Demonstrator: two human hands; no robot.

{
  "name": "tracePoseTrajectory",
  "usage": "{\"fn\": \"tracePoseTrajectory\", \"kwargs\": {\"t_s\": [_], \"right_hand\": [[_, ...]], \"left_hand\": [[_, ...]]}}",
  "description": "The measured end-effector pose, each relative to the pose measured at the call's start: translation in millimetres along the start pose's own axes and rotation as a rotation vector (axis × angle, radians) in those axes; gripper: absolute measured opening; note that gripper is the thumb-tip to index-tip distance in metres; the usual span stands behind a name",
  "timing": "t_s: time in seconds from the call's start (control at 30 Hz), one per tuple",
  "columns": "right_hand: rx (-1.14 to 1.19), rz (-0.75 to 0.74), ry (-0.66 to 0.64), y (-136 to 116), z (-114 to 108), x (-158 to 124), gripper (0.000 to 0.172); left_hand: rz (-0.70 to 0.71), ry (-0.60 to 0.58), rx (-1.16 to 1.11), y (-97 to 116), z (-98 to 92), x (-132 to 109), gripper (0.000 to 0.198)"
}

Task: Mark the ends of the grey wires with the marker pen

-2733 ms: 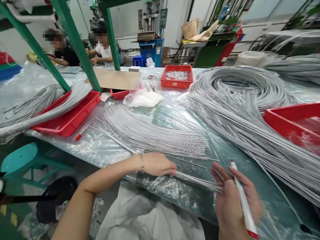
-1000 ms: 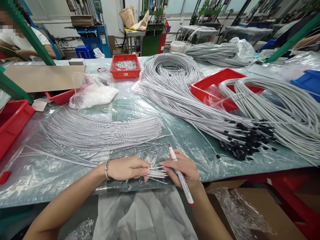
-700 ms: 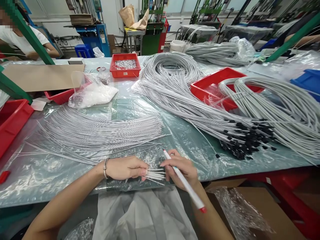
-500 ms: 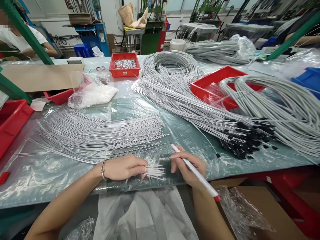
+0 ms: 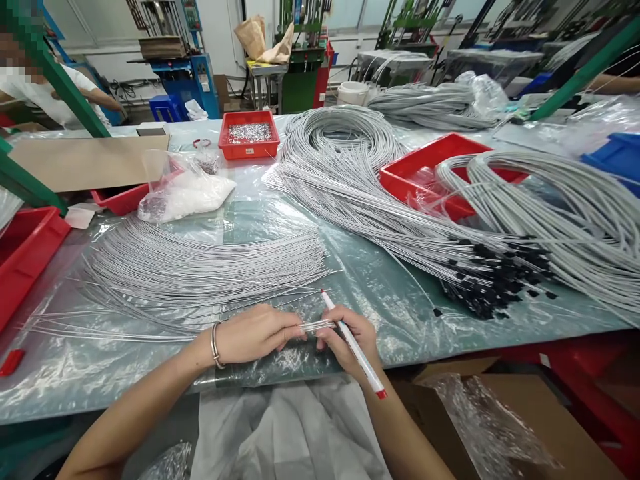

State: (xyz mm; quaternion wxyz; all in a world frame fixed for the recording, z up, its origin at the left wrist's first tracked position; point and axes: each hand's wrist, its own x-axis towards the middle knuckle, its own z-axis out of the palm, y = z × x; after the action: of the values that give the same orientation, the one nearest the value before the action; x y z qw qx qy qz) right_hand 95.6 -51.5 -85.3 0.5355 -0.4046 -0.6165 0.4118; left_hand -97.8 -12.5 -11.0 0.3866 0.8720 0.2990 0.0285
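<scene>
My left hand (image 5: pixel 260 333) is closed around a small bunch of thin grey wires (image 5: pixel 316 325), whose ends stick out to the right. At those ends, my right hand (image 5: pixel 350 339) pinches with thumb and fingers. It also holds a white marker pen (image 5: pixel 356 350) with a red tip and red end, the tip pointing up and away. Just beyond my hands, a wide fan of cut grey wires (image 5: pixel 215 267) lies on the plastic-covered table (image 5: pixel 360 273). To the right rests a thick bundle of wires with black connectors (image 5: pixel 495 277) at its ends.
A red tray (image 5: pixel 249 150) of small metal parts stands at the back. Behind the wire fan lies a bag of white pieces (image 5: pixel 187 193). Coiled cables (image 5: pixel 555 207) and another red tray (image 5: pixel 400 175) are at right. A red pen cap (image 5: pixel 12 362) lies far left.
My right hand has moved left with the marker and now touches the wire ends. The bunch in my left hand looks gathered tighter. At far left, a person's arm has shifted.
</scene>
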Motion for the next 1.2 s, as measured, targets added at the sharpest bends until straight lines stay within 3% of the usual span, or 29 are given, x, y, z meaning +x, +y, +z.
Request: {"fn": "tracePoseTrajectory", "kwargs": {"t_s": [0.17, 0.33, 0.53, 0.77, 0.87, 1.03, 1.2], "right_hand": [[-0.053, 0.054, -0.064, -3.3, -2.9, 2.2, 0.023], [-0.093, 0.069, -0.182, -8.2, -2.6, 3.1, 0.025], [-0.045, 0.160, -0.172, -7.5, -0.1, 4.1, 0.029], [-0.028, 0.143, -0.182, -7.1, 0.7, 4.2, 0.029], [-0.027, 0.159, -0.180, -7.3, 0.8, 4.0, 0.028], [0.002, 0.176, -0.151, -5.8, 1.1, 3.4, 0.029], [0.039, 0.175, -0.127, 0.3, 0.7, 1.7, 0.029]], "left_hand": [[-0.021, 0.023, -0.018, 0.1, 1.0, -0.5, 0.025], [0.015, 0.096, 0.088, -0.4, 4.1, 1.1, 0.028], [0.014, 0.091, 0.028, -0.7, 4.5, 1.6, 0.026], [0.064, 0.127, 0.112, -3.1, 3.6, 1.3, 0.031], [0.058, 0.169, 0.021, -4.7, 3.2, 2.1, 0.032], [-0.047, 0.144, -0.159, -4.7, 4.4, 1.9, 0.033], [-0.029, 0.192, -0.054, -3.3, 7.1, 2.4, 0.026]]}}
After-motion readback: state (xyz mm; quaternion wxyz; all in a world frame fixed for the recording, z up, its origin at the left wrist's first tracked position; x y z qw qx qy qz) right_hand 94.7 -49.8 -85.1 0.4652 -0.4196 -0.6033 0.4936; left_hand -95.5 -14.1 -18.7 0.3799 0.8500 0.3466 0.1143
